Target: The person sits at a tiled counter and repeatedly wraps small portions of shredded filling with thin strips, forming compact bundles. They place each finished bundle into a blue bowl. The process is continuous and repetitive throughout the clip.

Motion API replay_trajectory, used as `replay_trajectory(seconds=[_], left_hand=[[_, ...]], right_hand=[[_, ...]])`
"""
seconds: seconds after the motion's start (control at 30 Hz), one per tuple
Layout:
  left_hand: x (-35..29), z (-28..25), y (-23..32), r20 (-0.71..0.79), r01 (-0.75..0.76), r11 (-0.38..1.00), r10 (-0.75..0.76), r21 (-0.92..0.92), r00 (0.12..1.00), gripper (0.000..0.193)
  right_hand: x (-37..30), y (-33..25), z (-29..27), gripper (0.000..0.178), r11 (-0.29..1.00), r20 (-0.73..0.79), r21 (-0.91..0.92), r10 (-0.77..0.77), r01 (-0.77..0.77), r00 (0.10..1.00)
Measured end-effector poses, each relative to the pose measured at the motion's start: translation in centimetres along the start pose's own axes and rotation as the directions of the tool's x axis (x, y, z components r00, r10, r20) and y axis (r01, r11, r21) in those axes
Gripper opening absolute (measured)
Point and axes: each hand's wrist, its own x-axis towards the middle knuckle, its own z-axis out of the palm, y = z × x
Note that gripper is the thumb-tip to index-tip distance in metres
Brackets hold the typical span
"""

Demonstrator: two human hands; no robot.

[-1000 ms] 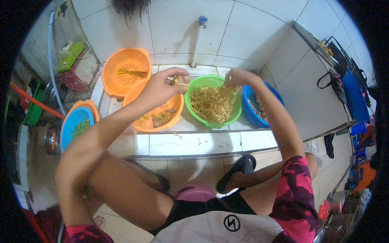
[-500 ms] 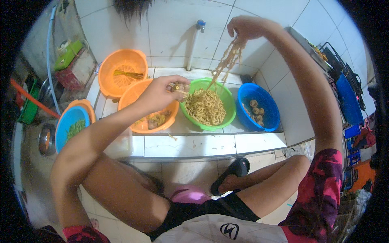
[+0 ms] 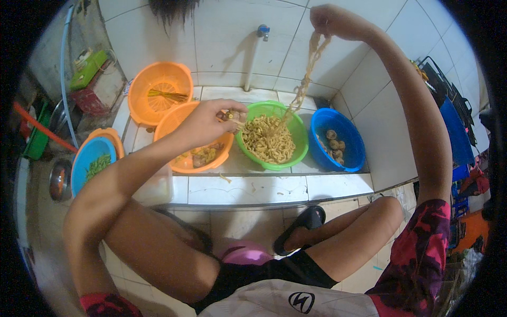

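High against the tiled wall, my right hand [image 3: 338, 22] is closed on several long strands of noodle [image 3: 302, 84]. They hang in a slanting line down to the light green basket [image 3: 303, 150], where a heap of curly yellow-brown noodles [image 3: 268, 141] lies. My left hand [image 3: 221, 119] is closed beside that basket's left rim, its fingers round a small cluster of pale brown and yellow food pieces [image 3: 237, 115]; how they are joined I cannot tell. Beneath my left wrist stands an orange basket [image 3: 224, 158] with yellow and brownish food pieces [image 3: 205, 156] in it.
To the right, a blue basket [image 3: 355, 158] holds several round brownish balls [image 3: 331, 135]. Thin sticks [image 3: 168, 95] lie in another orange basket [image 3: 138, 103] at the back left. A light blue bowl [image 3: 79, 174] of chopped greens [image 3: 98, 168] is far left. A tap [image 3: 263, 33] rises behind.
My right hand has risen and moved slightly right, drawing the noodle strands up into a longer, straighter line. The left hand stays almost still with its food pieces.
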Motion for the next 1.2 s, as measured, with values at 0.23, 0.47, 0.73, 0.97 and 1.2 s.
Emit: replay_trajectory(seconds=[0.23, 0.47, 0.73, 0.97, 1.2], left_hand=[[0.1, 0.0, -0.4, 0.007, 0.003, 0.999, -0.004, 0.035, 1.000, 0.040], [0.0, 0.4, -0.4, 0.033, 0.023, 0.999, -0.024, 0.030, 0.999, 0.039], [0.1, 0.4, -0.2, 0.058, 0.017, 0.999, -0.019, 0.044, 0.998, 0.039], [0.5, 0.7, -0.9, 0.061, -0.005, 0.997, 0.000, 0.080, 0.998, 0.039], [0.7, 0.9, -1.4, 0.082, -0.032, 0.995, 0.024, 0.099, 0.996, 0.038]], right_hand=[[-2.4, -2.1, -0.6, 0.015, 0.782, -0.190, 0.620, 0.223, -0.059, 0.956], [-1.9, -0.4, 2.6, 0.013, 0.999, -0.181, 0.032, -0.036, 0.042, 0.983], [-1.2, 2.1, 7.0, 0.023, 0.979, -0.163, 0.190, 0.107, -0.075, 0.981], [-1.6, 3.1, 8.5, 0.048, 0.945, -0.203, 0.298, 0.200, -0.134, 0.959], [-2.0, 6.1, 8.7, 0.029, 0.753, -0.135, 0.655, 0.200, -0.064, 0.970]])
